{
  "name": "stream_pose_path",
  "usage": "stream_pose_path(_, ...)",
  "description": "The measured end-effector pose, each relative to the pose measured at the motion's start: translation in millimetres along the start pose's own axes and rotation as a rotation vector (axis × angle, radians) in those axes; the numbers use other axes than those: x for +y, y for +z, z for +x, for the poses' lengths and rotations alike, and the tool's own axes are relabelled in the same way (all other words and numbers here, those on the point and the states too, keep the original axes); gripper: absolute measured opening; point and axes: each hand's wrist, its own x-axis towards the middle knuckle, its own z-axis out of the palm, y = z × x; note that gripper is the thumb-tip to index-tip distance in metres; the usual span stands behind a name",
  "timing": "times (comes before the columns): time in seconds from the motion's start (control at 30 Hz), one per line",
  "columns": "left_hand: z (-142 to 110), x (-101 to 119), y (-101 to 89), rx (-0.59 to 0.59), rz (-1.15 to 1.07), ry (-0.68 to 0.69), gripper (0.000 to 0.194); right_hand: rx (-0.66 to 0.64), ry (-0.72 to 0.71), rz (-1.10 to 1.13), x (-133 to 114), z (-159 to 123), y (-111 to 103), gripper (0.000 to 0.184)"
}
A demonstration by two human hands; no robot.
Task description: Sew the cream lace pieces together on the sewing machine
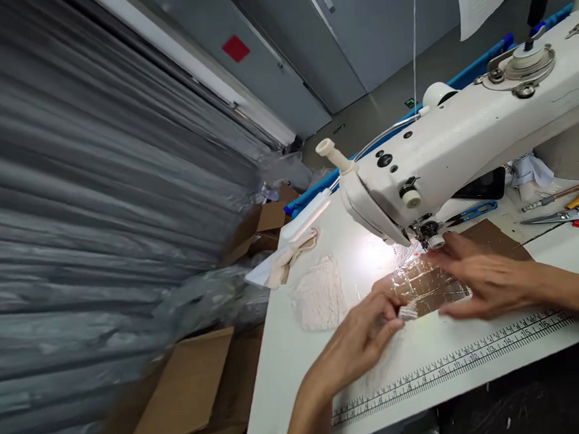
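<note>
My left hand (360, 341) is closed, thumb and fingertips pinching a small white striped piece of cloth (408, 311) at the near edge of a brown, tape-covered plate (426, 287). My right hand (482, 277) lies over the right part of that plate, thumb stretched apart from the fingers. Its fingertips reach close to the presser foot of a white sewing machine (443, 147) and are partly hidden and slightly blurred. Under the machine's light, a bit of pale cloth (407, 254) shows by the needle.
Pale fluffy cloth (319, 294) lies left of my left hand, with a folded beige piece (292, 256) behind it. Blue thread snips (472, 213) and scissors (557, 217) are to the right. A printed ruler (458, 364) runs along the front edge. Cardboard boxes (182, 390) stand left.
</note>
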Motion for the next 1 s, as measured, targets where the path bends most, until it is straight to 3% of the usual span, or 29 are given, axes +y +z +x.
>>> stream_pose_path(0.1, 13, 28, 14.3, -0.062, -0.066, 0.105, 0.019, -0.082, -0.126, 0.253, -12, -3, 3, 0.087)
stream_pose_path(0.17, 25, 40, 21.1, -0.036, -0.05, 0.137, 0.019, -0.125, -0.141, 0.341, -15, -1, 3, 0.075)
stream_pose_path(0.23, 38, 42, 24.4, 0.022, -0.022, 0.158, 0.018, -0.154, -0.073, 0.369, -14, 4, 1, 0.045)
stream_pose_path(0.3, 50, 36, 22.9, 0.113, 0.062, 0.188, 0.017, -0.089, 0.05, 0.347, -9, 8, -5, 0.027)
stream_pose_path(0.4, 64, 13, 13.3, 0.295, 0.353, 0.217, 0.022, 0.051, 0.285, 0.276, 0, 12, -17, 0.027)
stream_pose_path(0.5, 77, -14, 3.2, 0.323, 0.577, 0.196, 0.027, 0.058, 0.458, 0.216, 6, 11, -26, 0.028)
stream_pose_path(0.63, 101, -39, -0.1, 0.315, 0.621, 0.247, 0.031, 0.083, 0.432, 0.217, 11, 11, -26, 0.03)
stream_pose_path(0.8, 121, -50, 1.9, 0.36, 0.573, 0.354, 0.029, 0.196, 0.388, 0.313, 21, 12, -21, 0.045)
stream_pose_path(0.93, 107, -39, 10.3, 0.532, 0.455, 0.304, 0.028, 0.166, 0.423, 0.536, 22, 13, -23, 0.052)
stream_pose_path(1.0, 93, -27, 17.2, 0.575, 0.313, 0.345, 0.027, 0.115, 0.411, 0.681, 19, 13, -24, 0.052)
